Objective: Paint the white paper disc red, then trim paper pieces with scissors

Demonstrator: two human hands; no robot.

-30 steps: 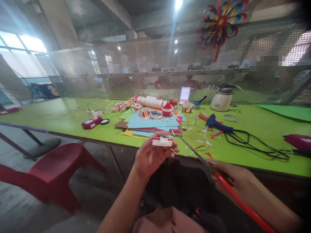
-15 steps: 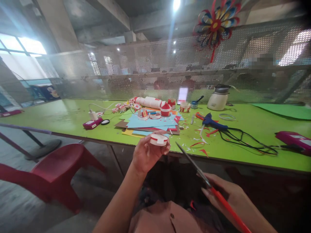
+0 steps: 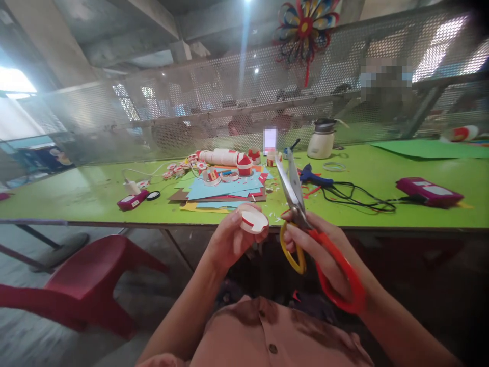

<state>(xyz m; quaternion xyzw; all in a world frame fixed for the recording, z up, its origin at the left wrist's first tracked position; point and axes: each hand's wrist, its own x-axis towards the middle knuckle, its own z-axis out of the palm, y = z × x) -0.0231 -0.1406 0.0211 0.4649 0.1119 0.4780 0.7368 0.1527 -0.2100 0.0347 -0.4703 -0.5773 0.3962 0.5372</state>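
My left hand (image 3: 228,240) holds a shallow round white cup piece (image 3: 256,220) with a red band round its side. The piece is tilted so that its inside shows, and a notch is visible in the near rim. Part of my left fingers is hidden behind it. In my right hand (image 3: 331,255) is a pair of scissors (image 3: 293,193) with one red and one yellow handle loop. Their blades point upward and stand slightly apart, to the right of the cup piece and not touching it.
On the green table (image 3: 91,188) lie stacked coloured papers (image 3: 214,189), a white roll (image 3: 221,157), a red-and-white cup (image 3: 244,165) and paper scraps. A blue glue gun (image 3: 315,177) with its cord, a kettle (image 3: 321,140) and a magenta box (image 3: 430,192) are farther right. A red chair (image 3: 91,265) stands left.
The scissors have turned from edge-on to broadside, blades now parted and raised, nearer the left hand. The cup piece has tipped to show its inside. The camera view has swung to the right.
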